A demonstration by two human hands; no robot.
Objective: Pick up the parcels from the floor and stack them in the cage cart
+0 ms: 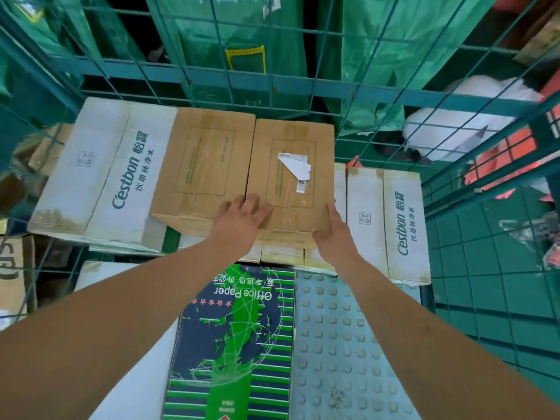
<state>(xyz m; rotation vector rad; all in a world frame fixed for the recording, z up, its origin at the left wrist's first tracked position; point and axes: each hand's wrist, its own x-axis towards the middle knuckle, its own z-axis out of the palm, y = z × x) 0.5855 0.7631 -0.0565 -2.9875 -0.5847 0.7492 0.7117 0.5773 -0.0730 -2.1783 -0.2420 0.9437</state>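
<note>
Down inside the cage cart (pixel 303 89), its green wire mesh rising on the far side and at my right, the parcels lie in a row. Farthest left is a white Cestbon water carton (pixel 100 174), lying flat with its print running sideways. Just beside it, touching, sits a plain brown box (pixel 203 165) with clear tape over its top. My left hand (pixel 239 219) rests flat across the seam where that box meets the next one, fingers straight and spread, gripping nothing. The next one is a second brown box (pixel 292 177) bearing a torn white label (pixel 295 168); it lies on top of pale cartons beneath. My right hand (pixel 331 230) presses against this box's near right corner, fingers straight along its right edge, thumb at the near edge, not curled around anything. Right of that lies another white Cestbon carton (pixel 391 225), lower down. Nearer me, an Office Paper box (pixel 236 344) lies beside a studded grey panel (pixel 336 344).
</note>
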